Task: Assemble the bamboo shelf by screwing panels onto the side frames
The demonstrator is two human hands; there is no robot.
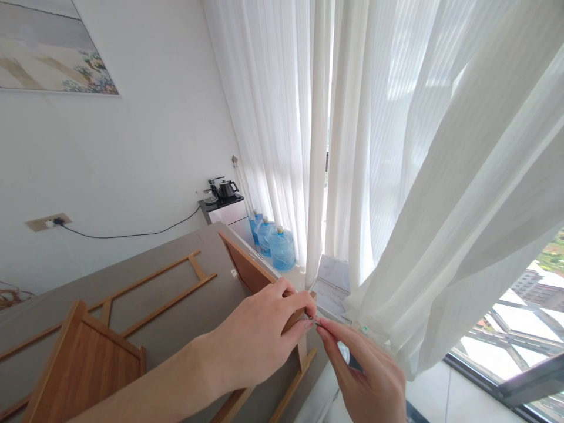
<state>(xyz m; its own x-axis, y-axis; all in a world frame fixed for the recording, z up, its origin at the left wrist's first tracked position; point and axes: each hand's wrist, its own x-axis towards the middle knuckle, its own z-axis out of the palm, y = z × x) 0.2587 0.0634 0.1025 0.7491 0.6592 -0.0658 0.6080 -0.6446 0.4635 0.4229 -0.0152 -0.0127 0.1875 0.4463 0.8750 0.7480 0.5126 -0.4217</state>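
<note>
My left hand (259, 341) grips the top corner of a brown wooden panel (247, 270) that stands tilted on the grey table (176, 311); its fingers are curled over the panel's edge. My right hand (365, 376) comes up from the lower right, thumb and forefinger pinched on a tiny dark metal piece (314, 321), perhaps a screw, held against that corner. The fingertips of both hands meet there.
On the table lie a wooden ladder-like frame (154, 294) and a wooden box-like part (83, 364). Behind stand a cabinet with a kettle (227, 189), blue water bottles (282, 249), white curtains (396, 176), a wall socket with a cable (48, 222), and a window at right.
</note>
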